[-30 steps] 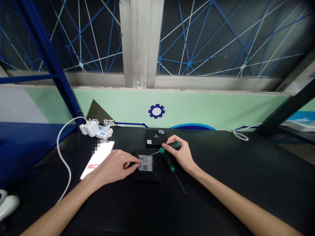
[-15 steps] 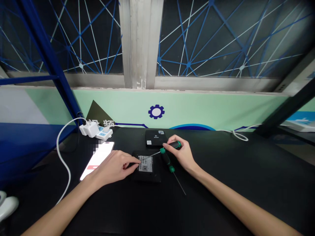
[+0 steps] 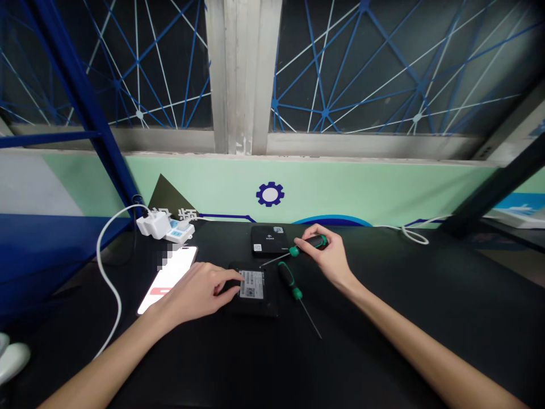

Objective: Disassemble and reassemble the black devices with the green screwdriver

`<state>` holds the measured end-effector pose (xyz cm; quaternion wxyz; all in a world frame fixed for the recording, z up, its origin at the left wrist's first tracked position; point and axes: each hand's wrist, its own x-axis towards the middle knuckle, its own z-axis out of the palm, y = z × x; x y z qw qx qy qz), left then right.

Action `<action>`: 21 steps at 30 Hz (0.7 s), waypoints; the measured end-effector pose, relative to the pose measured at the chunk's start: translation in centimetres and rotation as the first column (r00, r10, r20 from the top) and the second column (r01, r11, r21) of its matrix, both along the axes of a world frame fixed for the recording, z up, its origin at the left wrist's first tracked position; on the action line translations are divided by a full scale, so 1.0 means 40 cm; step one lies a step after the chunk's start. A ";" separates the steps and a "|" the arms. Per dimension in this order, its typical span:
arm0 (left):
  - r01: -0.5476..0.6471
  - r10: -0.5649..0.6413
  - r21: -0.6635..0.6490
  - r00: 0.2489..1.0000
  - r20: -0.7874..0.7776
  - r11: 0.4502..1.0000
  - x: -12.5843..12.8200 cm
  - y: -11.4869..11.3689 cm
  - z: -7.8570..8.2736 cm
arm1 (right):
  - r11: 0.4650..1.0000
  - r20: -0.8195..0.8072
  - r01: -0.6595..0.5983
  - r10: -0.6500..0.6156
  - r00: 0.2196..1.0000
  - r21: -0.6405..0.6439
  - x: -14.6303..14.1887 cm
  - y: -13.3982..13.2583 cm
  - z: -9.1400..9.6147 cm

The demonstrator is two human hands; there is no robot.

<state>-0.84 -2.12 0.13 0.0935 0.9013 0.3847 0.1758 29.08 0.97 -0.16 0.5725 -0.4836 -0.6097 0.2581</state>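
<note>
My right hand (image 3: 332,257) is closed around the green-and-black handle of a screwdriver (image 3: 294,250). Its thin shaft slants down to the left, and the tip is at the far edge of a flat black device (image 3: 268,307); whether it touches is too small to tell. A white printed label (image 3: 252,283) covers much of the device's upper face. My left hand (image 3: 204,288) lies at the device's left side, fingertips by the label, thumb and index apart with nothing visible between them. A second green-and-black screwdriver (image 3: 289,276) lies just right of the device.
Behind the device sits another black box (image 3: 272,241) with stickers. A lit phone (image 3: 174,275) lies left, partly behind my left hand. White plugs and a power strip (image 3: 181,232) stand at the back left, with a white cable (image 3: 102,261) curving forward. A wall (image 3: 340,190) borders the black table.
My right hand has moved right with the screwdriver, and its tip has left the label's upper left for the device's far edge. My left thumb and index have parted slightly.
</note>
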 end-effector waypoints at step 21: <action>-0.161 0.160 -0.004 0.985 -0.071 0.987 -0.004 0.008 0.006 | 0.994 0.158 0.073 -0.085 0.984 0.079 0.019 0.008 0.005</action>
